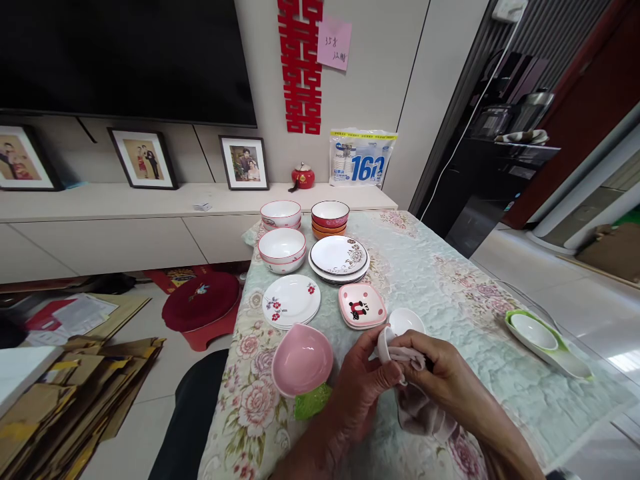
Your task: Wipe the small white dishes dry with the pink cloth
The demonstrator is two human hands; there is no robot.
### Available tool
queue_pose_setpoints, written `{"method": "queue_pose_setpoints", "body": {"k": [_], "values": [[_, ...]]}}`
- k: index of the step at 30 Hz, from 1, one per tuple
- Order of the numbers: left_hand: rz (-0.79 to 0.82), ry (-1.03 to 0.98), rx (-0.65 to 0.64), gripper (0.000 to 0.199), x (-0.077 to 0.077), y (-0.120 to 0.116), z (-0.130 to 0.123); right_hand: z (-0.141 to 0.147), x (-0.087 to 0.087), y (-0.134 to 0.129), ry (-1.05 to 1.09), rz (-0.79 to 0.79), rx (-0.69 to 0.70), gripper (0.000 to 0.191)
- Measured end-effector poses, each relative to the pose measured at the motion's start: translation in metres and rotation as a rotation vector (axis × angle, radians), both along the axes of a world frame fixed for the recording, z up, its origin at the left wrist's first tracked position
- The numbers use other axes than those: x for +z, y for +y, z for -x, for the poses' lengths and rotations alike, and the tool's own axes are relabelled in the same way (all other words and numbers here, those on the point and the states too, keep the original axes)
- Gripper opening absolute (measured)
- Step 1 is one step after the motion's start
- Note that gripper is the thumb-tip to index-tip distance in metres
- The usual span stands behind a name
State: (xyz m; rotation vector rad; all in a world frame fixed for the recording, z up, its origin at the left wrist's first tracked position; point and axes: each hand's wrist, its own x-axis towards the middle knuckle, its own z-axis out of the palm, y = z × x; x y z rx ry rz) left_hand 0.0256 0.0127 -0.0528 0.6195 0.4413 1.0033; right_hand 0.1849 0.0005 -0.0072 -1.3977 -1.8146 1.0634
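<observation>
My left hand (361, 380) grips a small white dish (384, 343), tilted on edge, between fingers and thumb. A greyish-pink cloth (423, 410) is bunched in my right hand (445, 370) and pressed into the dish, its loose end hanging below. Just behind my fingers another small white dish (406, 321) lies on the table. Left of my hands sits a pink peach-shaped bowl (303, 360) with a green leaf-shaped part (313, 401). Square pink cartoon plates (362, 303) are stacked beyond my left hand. My fingers cover part of the held dish.
Flowered plates (293, 300), brown-patterned plates (339, 257), white bowls (281, 247) and red and orange bowls (330, 215) stand stacked farther back on the tablecloth (465, 327). A green-and-white long dish (545, 343) lies right. A red stool (201, 303) and flattened cardboard (75, 393) are left.
</observation>
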Motion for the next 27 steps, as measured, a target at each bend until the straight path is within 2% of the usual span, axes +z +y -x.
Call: {"method": "queue_pose_setpoints", "body": {"k": [3, 7, 9, 11, 14, 18, 21, 23, 27], "values": [[0.011, 0.010, -0.014, 0.062, -0.001, 0.000, 0.000, 0.001, -0.003, 0.003, -0.116, -0.135, -0.012, 0.011], [0.049, -0.073, -0.119, 0.048, 0.000, -0.003, 0.000, 0.007, -0.009, 0.006, -0.134, -0.419, -0.094, 0.014], [0.057, -0.101, -0.141, 0.047, 0.002, -0.003, -0.001, 0.010, -0.011, 0.006, -0.159, -0.501, -0.153, 0.013], [0.052, -0.096, -0.120, 0.048, 0.004, -0.004, -0.001, 0.011, -0.013, 0.006, -0.222, -0.479, -0.216, 0.011], [0.012, -0.046, -0.036, 0.054, 0.004, -0.003, -0.001, 0.012, -0.014, 0.005, -0.316, -0.308, -0.274, 0.015], [-0.022, -0.001, 0.032, 0.068, 0.002, -0.001, -0.001, 0.011, -0.008, 0.003, -0.310, -0.160, -0.179, 0.020], [-0.043, 0.020, 0.036, 0.064, 0.005, -0.002, 0.000, 0.007, -0.001, 0.000, -0.162, -0.100, -0.128, 0.020], [-0.035, 0.032, 0.020, 0.054, 0.008, -0.003, -0.001, 0.004, 0.001, -0.001, -0.082, -0.148, -0.219, 0.020], [0.051, 0.184, 0.020, 0.042, 0.004, -0.003, -0.004, -0.001, -0.005, 0.002, -0.144, -0.490, -0.455, 0.017]]}}
